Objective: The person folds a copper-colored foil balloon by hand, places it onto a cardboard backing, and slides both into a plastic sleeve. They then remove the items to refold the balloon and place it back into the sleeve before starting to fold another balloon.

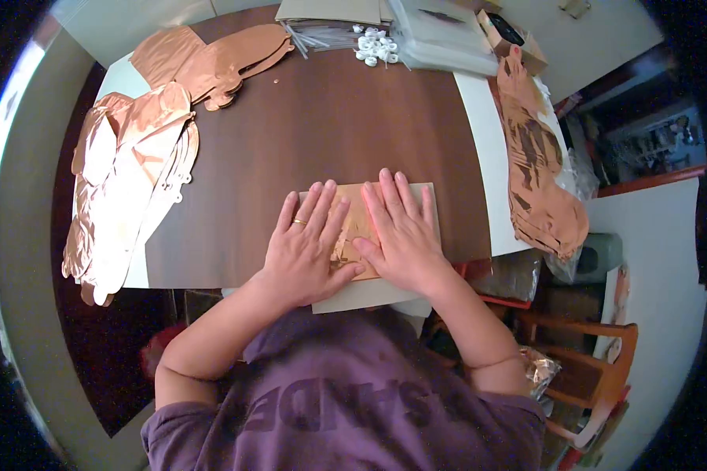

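My left hand [309,250] lies flat, fingers spread, with a ring on one finger. Beside it my right hand [403,239] is also flat, its fingers stretched out. Both palms press on a copper-coloured foil sheet [355,213], which looks folded and shows some creases between the thumbs. Under the foil is a pale flat board [357,298] that juts over the near edge of the table. Much of the foil is hidden beneath my hands.
On the brown table [314,118], flat copper foil balloons [133,173] lie at left and more foil shapes [228,59] behind them. Another foil balloon [534,165] lies right. White clips [375,47], clear straws [322,38] and a plastic bag [440,35] sit at the back.
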`<action>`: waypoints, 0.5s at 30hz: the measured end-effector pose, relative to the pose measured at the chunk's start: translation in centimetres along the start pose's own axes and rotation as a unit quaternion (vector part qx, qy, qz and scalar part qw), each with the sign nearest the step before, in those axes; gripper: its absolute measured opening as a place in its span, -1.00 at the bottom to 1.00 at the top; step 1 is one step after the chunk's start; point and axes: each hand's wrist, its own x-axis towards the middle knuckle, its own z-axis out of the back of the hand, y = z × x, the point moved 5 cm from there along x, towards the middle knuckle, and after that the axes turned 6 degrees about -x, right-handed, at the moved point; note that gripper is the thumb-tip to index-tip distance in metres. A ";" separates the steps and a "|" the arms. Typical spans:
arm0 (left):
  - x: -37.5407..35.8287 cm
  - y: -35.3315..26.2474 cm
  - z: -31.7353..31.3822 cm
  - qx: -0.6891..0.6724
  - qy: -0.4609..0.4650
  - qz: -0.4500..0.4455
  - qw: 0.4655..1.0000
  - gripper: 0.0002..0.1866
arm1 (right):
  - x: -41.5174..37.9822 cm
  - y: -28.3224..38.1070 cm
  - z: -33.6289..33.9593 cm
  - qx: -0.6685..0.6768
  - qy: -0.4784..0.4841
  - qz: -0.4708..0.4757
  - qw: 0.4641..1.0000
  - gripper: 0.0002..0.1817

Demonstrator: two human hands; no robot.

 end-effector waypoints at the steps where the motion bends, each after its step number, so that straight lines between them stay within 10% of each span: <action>1: -0.4 0.3 0.2 -0.003 -0.003 0.002 1.000 -0.05 | 0.0 0.0 0.0 -0.001 0.004 -0.001 1.000 -0.14; 9: -0.8 3.2 4.6 -0.064 -0.017 0.115 0.991 -0.14 | 0.1 0.1 -0.2 -0.003 -0.003 -0.002 1.000 -0.15; 15: 1.1 -1.0 0.0 -0.012 0.030 -0.039 0.999 -0.08 | -0.1 -1.0 -0.1 0.104 -0.043 -0.003 0.994 -0.20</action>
